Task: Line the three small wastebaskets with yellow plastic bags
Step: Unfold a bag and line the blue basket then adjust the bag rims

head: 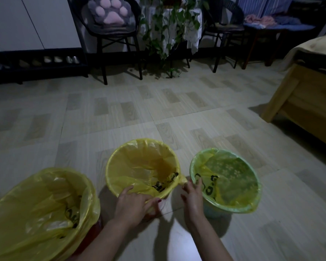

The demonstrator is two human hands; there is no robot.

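Three small wastebaskets stand in a row on the floor, each with a yellow plastic bag folded over its rim. The left wastebasket (51, 208) is reddish under its bag. The middle wastebasket (120, 157) is yellow. The right wastebasket (224, 210) is pale green. My left hand (134, 204) grips the middle bag's near edge (139, 191) at the rim. My right hand (193, 194) pinches a bunched corner of that same bag (183, 179) at its right side, next to the green basket.
Tiled floor stretches ahead. Two dark chairs, one with a paw-shaped cushion (109, 12), flank a trailing plant (166, 34) at the back. A low shoe rack (36, 63) lines the left wall. A wooden bed frame (301, 102) stands at the right.
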